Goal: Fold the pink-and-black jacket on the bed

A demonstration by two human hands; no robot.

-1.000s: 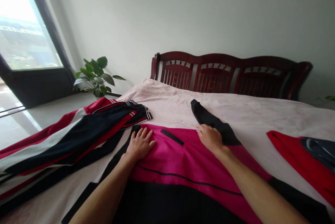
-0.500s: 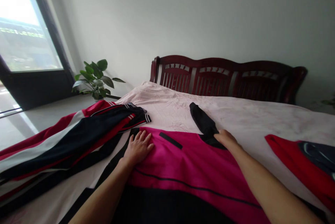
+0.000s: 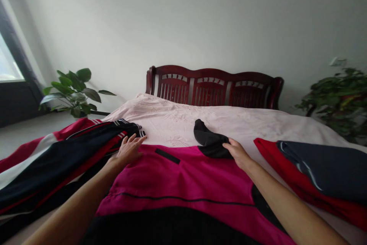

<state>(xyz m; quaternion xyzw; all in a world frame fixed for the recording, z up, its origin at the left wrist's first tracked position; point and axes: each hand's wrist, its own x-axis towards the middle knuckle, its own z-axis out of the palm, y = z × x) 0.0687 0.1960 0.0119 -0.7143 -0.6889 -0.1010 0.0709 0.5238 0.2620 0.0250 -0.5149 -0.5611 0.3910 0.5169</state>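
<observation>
A magenta and black jacket (image 3: pixel 183 184) lies spread on the bed in front of me. My left hand (image 3: pixel 129 150) rests flat on its upper left corner, fingers stretched out, next to a red, white and navy garment (image 3: pixel 57 157). My right hand (image 3: pixel 238 154) lies at the jacket's upper right edge, fingers touching the jacket's black sleeve (image 3: pixel 210 141), which is bunched up on the sheet. Whether the fingers pinch the sleeve I cannot make out.
The bed has a pale pink sheet (image 3: pixel 186 119) and a dark red wooden headboard (image 3: pixel 212 86). A red and dark navy garment (image 3: pixel 318 172) lies at the right. Potted plants stand at the left (image 3: pixel 73 92) and at the right (image 3: pixel 338 99). A window (image 3: pixel 7 69) is at far left.
The view has swung to the right, bringing the right-hand plant in. My left hand slid to the jacket's left corner. My right hand pushed the black sleeve inward, so it now lies bunched shorter.
</observation>
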